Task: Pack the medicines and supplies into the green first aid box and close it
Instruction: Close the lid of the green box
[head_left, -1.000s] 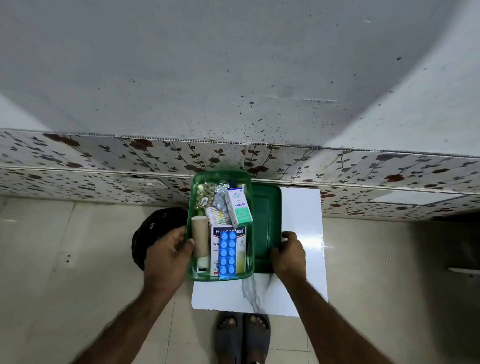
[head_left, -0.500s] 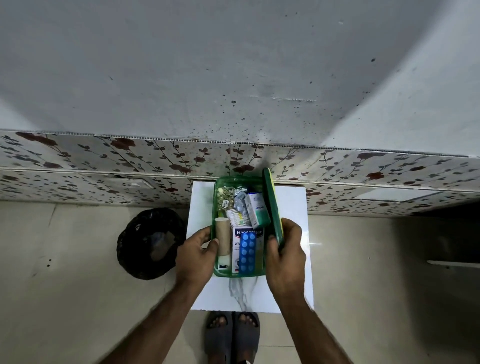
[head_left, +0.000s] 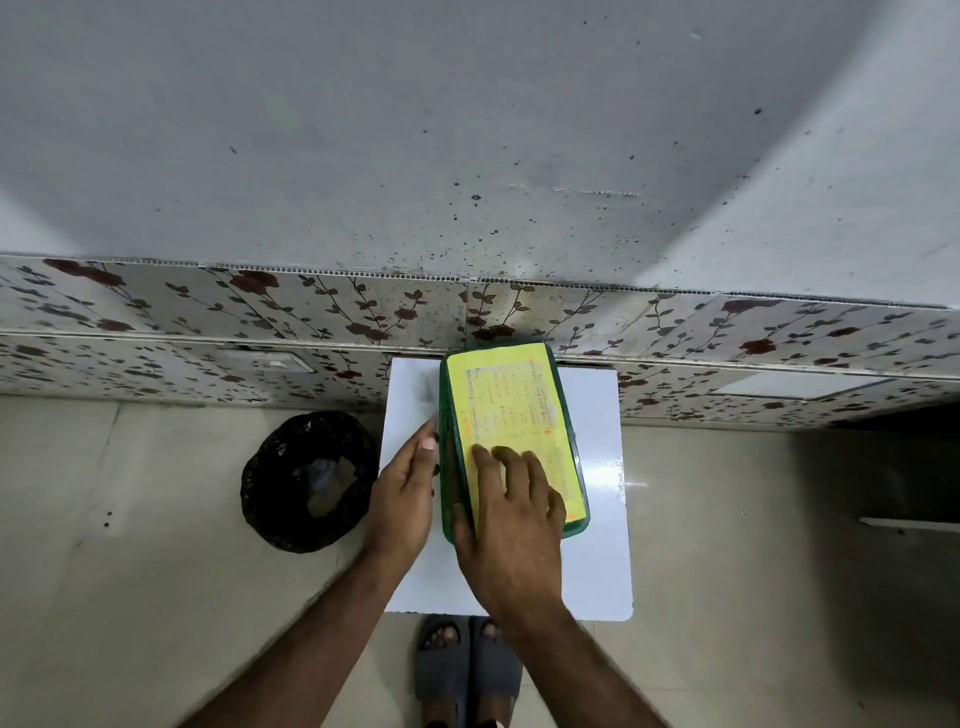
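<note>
Green plastic, the first aid box (head_left: 448, 457) stands on the white table (head_left: 597, 467), its far end near the flower-patterned wall panel (head_left: 260, 306). I see its lid (head_left: 511, 415) lying over the top, so the contents are hidden from me. Whether the lid is fully seated I cannot tell. A yellow label covers the lid; its handwritten lines and orange marks are too blurred for me to read, and I make out no brand. My right hand (head_left: 511, 525) lies flat and spread on the near part of the lid, hiding that portion of the label. My left hand (head_left: 402, 491), fingers extended, rests against the box's left wall. A black bin (head_left: 306, 480) stands left of the table; grey slippers (head_left: 467, 670) are partly cut off below.
</note>
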